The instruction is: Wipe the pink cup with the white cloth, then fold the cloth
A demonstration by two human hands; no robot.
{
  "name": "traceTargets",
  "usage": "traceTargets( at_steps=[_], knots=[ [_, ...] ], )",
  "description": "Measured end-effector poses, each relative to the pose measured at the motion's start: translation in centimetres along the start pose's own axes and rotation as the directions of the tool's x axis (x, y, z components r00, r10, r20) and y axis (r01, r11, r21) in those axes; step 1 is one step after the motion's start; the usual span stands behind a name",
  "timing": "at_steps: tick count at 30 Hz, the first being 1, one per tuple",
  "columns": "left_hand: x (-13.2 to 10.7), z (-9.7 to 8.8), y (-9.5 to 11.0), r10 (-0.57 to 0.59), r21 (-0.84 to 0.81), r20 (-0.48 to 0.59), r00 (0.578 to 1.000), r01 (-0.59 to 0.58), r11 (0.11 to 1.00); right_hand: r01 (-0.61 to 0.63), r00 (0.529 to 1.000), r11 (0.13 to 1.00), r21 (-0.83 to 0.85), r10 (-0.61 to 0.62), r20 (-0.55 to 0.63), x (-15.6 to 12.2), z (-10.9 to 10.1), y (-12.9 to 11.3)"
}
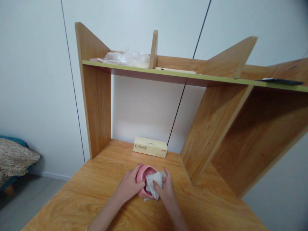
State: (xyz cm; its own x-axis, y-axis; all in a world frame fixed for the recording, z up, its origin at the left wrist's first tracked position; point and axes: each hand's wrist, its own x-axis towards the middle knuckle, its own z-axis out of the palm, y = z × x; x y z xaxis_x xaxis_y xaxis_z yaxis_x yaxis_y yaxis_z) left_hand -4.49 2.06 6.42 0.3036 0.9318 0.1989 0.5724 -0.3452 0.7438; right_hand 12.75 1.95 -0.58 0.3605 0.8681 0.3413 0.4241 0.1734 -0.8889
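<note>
A pink bowl (pixel 139 175) with a thick rounded rim is over the wooden desk, tilted so that its hollow side faces me. My left hand (pixel 130 183) grips its left side, thumb over the rim and fingers around the outside. In my right hand (pixel 167 189) is a crumpled white wipe (pixel 154 183), pinched between thumb and fingers. The wipe lies across the right part of the bowl's rim and opening, hiding some of the inside. A bit of white also shows below the bowl.
A long cream-coloured box (pixel 150 147) with printed characters stands at the back of the desk (pixel 103 179). Above runs a shelf (pixel 173 76) holding a clear plastic bag (pixel 127 58) and a dark flat item (pixel 281 81). Wooden uprights (pixel 214 128) rise on the right.
</note>
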Motion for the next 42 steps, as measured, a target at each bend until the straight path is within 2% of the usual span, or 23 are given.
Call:
traceTargets(
  at_steps=[4, 7, 10, 12, 16, 18, 22, 25, 28, 32, 38, 42],
  knots=[
    [-0.3, -0.2, 1.0, 0.088, 0.065, 0.049, 0.995, -0.091, 0.994, -0.100, 0.984, 0.993, -0.064, 0.108, 0.142, 0.4, -0.8, 0.5],
    [-0.5, 0.1, 1.1, 0.105, 0.066, 0.031, 0.994, -0.107, 0.992, -0.122, 0.979, 0.983, -0.137, 0.142, 0.149, 0.2, -1.3, 0.3],
    [-0.8, 1.0, 0.3, 0.018, -0.060, -0.045, 0.999, -0.021, 0.998, -0.114, 0.988, 0.984, -0.135, 0.127, 0.090, -0.2, -1.3, 0.2],
    [-1.1, 1.7, -0.5, -0.027, -0.187, -0.050, 0.998, 0.017, 0.982, -0.100, 0.993, 0.990, -0.099, 0.106, 0.050, -0.4, -1.1, 0.3],
    [-1.5, 3.3, -1.4, 0.122, -0.425, -0.011, 0.992, -0.115, 0.898, -0.063, 0.998, 0.998, -0.010, 0.063, 0.015, -0.8, -0.5, 0.5],
    [-1.5, 3.8, -1.5, 0.124, -0.459, -0.035, 0.992, -0.126, 0.879, -0.031, 0.999, 0.999, 0.018, 0.030, 0.011, -0.9, -0.2, 0.4],
    [-1.5, 4.0, -1.5, 0.007, -0.387, -0.106, 0.994, -0.047, 0.921, -0.024, 0.999, 1.000, 0.007, 0.024, -0.033, -1.1, 0.0, -0.2],
    [-1.4, 3.6, -1.6, -0.048, -0.291, -0.107, 0.993, 0.015, 0.956, -0.051, 0.993, 0.998, -0.042, 0.046, -0.112, -1.0, -0.2, -1.0],
    [-1.6, 3.0, -1.4, -0.043, -0.187, -0.096, 0.994, 0.025, 0.982, -0.041, 0.988, 0.991, -0.129, 0.021, -0.154, -1.0, -0.7, -1.8],
    [-2.0, 2.7, -1.0, -0.021, -0.085, -0.083, 0.996, 0.014, 0.996, -0.016, 0.989, 0.971, -0.237, -0.020, -0.149, -1.0, -1.1, -2.3],
    [-2.1, 2.9, -1.1, 0.001, -0.095, -0.075, 0.997, -0.008, 0.995, -0.084, 0.996, 0.957, -0.279, 0.087, -0.002, -0.8, -1.1, -1.6],
    [-1.8, 3.3, -1.8, -0.016, -0.257, -0.080, 0.997, -0.005, 0.966, -0.096, 0.995, 0.973, -0.211, 0.091, -0.033, -1.1, -0.9, -1.2]
  ],
)
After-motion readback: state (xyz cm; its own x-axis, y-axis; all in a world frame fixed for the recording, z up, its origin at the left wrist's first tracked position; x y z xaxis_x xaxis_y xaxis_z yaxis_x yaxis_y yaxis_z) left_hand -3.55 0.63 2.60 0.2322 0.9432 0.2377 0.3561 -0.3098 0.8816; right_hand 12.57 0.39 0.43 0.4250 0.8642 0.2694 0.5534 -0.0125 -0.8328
